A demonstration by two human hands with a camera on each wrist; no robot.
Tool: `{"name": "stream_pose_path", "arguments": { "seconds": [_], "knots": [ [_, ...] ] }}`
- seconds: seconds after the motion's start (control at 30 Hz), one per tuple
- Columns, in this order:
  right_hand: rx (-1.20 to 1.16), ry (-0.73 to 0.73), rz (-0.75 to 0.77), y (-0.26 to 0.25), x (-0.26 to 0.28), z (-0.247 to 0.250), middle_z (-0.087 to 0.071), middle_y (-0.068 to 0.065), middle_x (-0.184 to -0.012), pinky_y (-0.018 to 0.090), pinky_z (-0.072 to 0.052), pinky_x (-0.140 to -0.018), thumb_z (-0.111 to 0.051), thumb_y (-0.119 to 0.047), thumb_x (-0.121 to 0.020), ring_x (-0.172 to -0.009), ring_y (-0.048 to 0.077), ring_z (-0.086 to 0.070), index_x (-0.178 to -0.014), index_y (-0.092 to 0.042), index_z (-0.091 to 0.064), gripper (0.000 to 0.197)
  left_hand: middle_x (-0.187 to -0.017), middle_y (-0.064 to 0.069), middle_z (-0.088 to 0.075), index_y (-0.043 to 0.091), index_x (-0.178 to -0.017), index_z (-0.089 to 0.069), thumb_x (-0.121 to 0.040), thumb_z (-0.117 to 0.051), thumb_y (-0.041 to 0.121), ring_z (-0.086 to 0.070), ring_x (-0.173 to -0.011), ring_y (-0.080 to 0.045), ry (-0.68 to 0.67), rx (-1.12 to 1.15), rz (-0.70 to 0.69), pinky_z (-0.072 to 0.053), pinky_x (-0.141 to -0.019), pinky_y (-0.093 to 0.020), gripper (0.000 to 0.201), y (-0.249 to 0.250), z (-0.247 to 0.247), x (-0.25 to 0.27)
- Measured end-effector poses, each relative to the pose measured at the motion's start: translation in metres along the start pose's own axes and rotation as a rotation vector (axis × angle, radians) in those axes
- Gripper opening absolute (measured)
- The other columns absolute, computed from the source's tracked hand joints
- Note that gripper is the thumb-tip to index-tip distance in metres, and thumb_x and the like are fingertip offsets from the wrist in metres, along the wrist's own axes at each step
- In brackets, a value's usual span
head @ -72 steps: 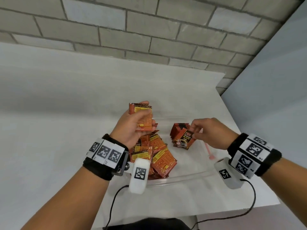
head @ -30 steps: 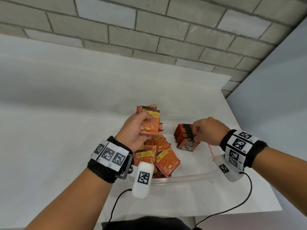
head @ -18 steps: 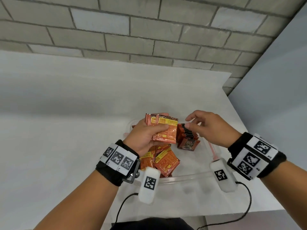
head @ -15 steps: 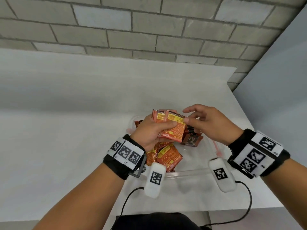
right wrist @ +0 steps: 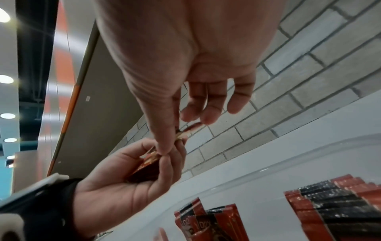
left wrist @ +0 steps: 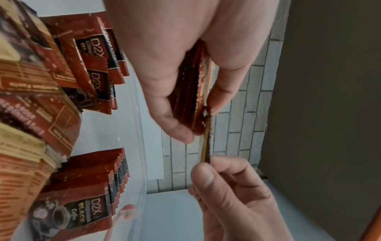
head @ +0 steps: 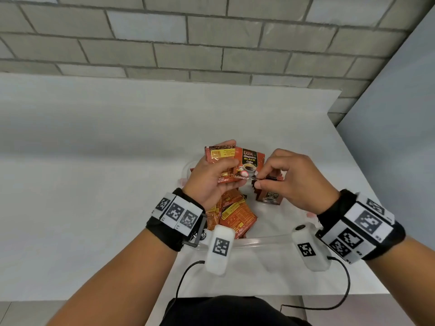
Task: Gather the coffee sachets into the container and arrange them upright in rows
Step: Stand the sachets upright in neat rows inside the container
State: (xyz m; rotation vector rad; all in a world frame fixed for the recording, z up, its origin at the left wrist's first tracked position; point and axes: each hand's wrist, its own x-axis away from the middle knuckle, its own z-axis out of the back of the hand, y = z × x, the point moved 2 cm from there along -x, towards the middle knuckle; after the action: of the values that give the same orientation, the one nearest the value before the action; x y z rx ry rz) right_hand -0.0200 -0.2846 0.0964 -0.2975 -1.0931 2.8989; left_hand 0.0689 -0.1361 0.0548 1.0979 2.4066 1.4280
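My left hand (head: 223,171) grips a small stack of red-orange coffee sachets (head: 220,154) above the clear plastic container (head: 261,241). My right hand (head: 259,179) pinches the lower corner of the front sachet (head: 250,162) of that stack, its "Black Coffee" face toward me. In the left wrist view this sachet (left wrist: 206,143) stands edge-on between the stack (left wrist: 188,97) and the right thumb and forefinger. A row of upright sachets (head: 268,199) stands in the container under the right hand. Loose sachets (head: 235,216) lie piled at the container's near left.
The container sits on a white table (head: 94,184) near its right edge (head: 367,194). A grey brick wall (head: 211,43) runs behind. Cables hang from both wrist units over the table's front edge. A second cluster of sachets (left wrist: 92,73) leans in the container.
The right hand left the upright row and came across to the left hand's stack, where it now pinches the front sachet. The left hand swung its stack rightward.
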Motion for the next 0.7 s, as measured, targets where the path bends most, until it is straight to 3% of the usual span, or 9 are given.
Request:
{"name": "stream_pose_path", "arguments": {
  "seconds": [0.07, 0.2, 0.33, 0.47, 0.53, 0.63, 0.7],
  "knots": [
    [0.007, -0.045, -0.006, 0.003, 0.001, -0.002, -0.057, -0.008, -0.082, 0.011, -0.040, -0.064, -0.082, -0.018, -0.069, -0.076, 0.006, -0.053, -0.077, -0.016, -0.071, 0.014, -0.098, -0.007, -0.071, 0.020, -0.116, -0.060, -0.088, -0.052, -0.007, -0.070, -0.085, -0.023, -0.001, -0.017, -0.033, -0.058, -0.070, -0.039, 0.039, -0.001, 0.002, 0.001],
    [-0.038, -0.042, 0.000, 0.004, 0.001, 0.002, -0.058, -0.002, -0.083, 0.013, -0.040, -0.065, -0.080, -0.023, -0.073, -0.074, 0.008, -0.053, -0.085, -0.020, -0.071, 0.015, -0.093, -0.005, -0.073, 0.020, -0.103, -0.063, -0.088, -0.050, -0.010, -0.070, -0.086, -0.023, 0.006, -0.070, -0.070, -0.057, -0.075, -0.042, 0.037, -0.002, 0.002, 0.003],
    [0.008, 0.133, -0.026, 0.008, -0.007, 0.010, -0.056, -0.004, -0.092, 0.013, -0.039, -0.066, -0.071, -0.024, -0.082, -0.075, 0.011, -0.053, -0.101, -0.025, -0.066, 0.020, -0.100, -0.007, -0.071, 0.020, -0.113, -0.060, -0.087, -0.052, -0.010, -0.069, -0.091, -0.025, 0.042, -0.093, -0.069, -0.056, -0.078, -0.045, 0.041, -0.001, 0.002, 0.002],
    [0.043, 0.013, -0.141, 0.009, -0.021, 0.011, -0.062, -0.009, -0.099, 0.013, -0.042, -0.069, -0.063, -0.028, -0.089, -0.082, 0.010, -0.058, -0.117, -0.024, -0.063, 0.029, -0.100, -0.006, -0.071, 0.020, -0.116, -0.059, -0.086, -0.054, -0.011, -0.069, -0.091, -0.024, 0.031, -0.156, -0.080, -0.058, -0.077, -0.043, 0.044, -0.001, -0.003, 0.003],
    [0.011, -0.106, -0.167, 0.009, -0.026, 0.012, -0.063, -0.010, -0.091, 0.017, -0.044, -0.069, -0.064, -0.025, -0.089, -0.080, 0.008, -0.059, -0.113, -0.025, -0.065, 0.025, -0.096, -0.002, -0.071, 0.019, -0.116, -0.059, -0.084, -0.056, -0.012, -0.070, -0.086, -0.020, 0.023, -0.211, -0.093, -0.059, -0.071, -0.038, 0.044, 0.000, -0.006, 0.005],
    [-0.071, -0.174, -0.200, 0.009, -0.027, 0.019, -0.066, -0.005, -0.080, 0.026, -0.047, -0.071, -0.069, -0.020, -0.085, -0.073, 0.010, -0.060, -0.093, -0.025, -0.067, 0.010, -0.097, -0.006, -0.068, 0.019, -0.117, -0.059, -0.085, -0.057, -0.009, -0.069, -0.083, -0.019, 0.041, -0.254, -0.106, -0.058, -0.068, -0.034, 0.043, 0.002, -0.006, 0.006],
    [-0.050, -0.205, -0.235, 0.013, -0.024, 0.023, -0.067, -0.003, -0.077, 0.024, -0.046, -0.067, -0.072, -0.019, -0.082, -0.069, 0.009, -0.059, -0.084, -0.025, -0.066, 0.009, -0.093, -0.006, -0.063, 0.018, -0.120, -0.058, -0.087, -0.059, -0.003, -0.066, -0.077, -0.019, 0.105, -0.242, -0.114, -0.056, -0.067, -0.033, 0.039, 0.005, -0.002, 0.005]
  ]
}}
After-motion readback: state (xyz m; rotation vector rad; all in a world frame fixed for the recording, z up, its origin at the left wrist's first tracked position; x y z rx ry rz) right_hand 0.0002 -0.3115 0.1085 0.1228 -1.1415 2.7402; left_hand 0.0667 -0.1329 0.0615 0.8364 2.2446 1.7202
